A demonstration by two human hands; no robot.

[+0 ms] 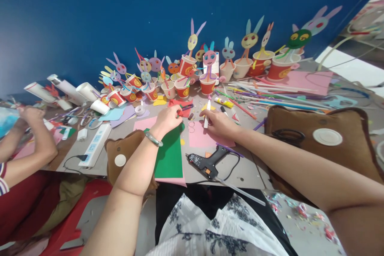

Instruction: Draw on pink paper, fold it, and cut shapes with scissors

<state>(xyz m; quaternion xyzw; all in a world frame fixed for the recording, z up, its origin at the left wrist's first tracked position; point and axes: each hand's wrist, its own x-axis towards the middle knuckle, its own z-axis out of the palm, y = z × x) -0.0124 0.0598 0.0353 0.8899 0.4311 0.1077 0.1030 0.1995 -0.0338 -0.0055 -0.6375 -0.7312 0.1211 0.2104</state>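
The right hand [220, 123] pinches a slim white marker-like pen [207, 115] upright between thumb and fingers, beside a rectangular pink paper sheet [202, 140] that lies under that hand and reaches toward the left one. Small outlined circles [192, 128] are drawn on this sheet, between the two hands. The left hand [166, 121], with a pale round bangle [154, 139] at its wrist, has its fingertips drawn together beside a narrow dark purple object [187, 107]; whether it grips that object cannot be told. A large green paper sheet [169, 160] lies below the left hand, partly under the forearm. Nearer the body than the hands, between the forearms, rests a black glue gun [208, 164] with a translucent rod [244, 195] extending from its rear. Just beyond the right hand lies a yellow tube [224, 102]. Farther past both hands stand red-and-white paper cups [207, 86] bearing coloured paper rabbit heads [209, 58]. A brown cushion-like fabric pouch [300, 120] lies right of the right hand, and a white power strip [96, 146] lies left of the left hand, with a co-worker's hand [33, 114] well apart beyond it.
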